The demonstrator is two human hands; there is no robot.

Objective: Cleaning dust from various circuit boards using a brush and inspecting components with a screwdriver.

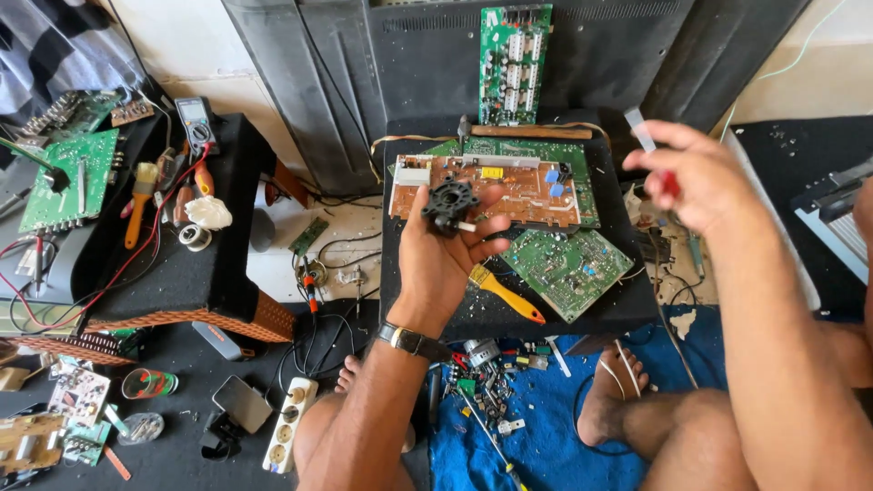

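Observation:
My left hand [446, 250] is raised palm-up over the black work surface [436, 314] and holds a small black round plastic part [448, 205] at its fingertips. My right hand [696, 177] is lifted at the right, fingers closed on a tool with a red handle [670, 185] and a pale tip [639, 130]; it is blurred. Below the left hand lie a brown circuit board [509, 186], a green circuit board [567, 265] and a yellow-handled brush [506, 295].
A green board [514, 62] leans upright against a dark panel at the back. At left, a black box carries a multimeter [195, 123], a brush, red leads and solder. A power strip [289, 424], loose parts on blue cloth [536, 427] and my bare feet lie below.

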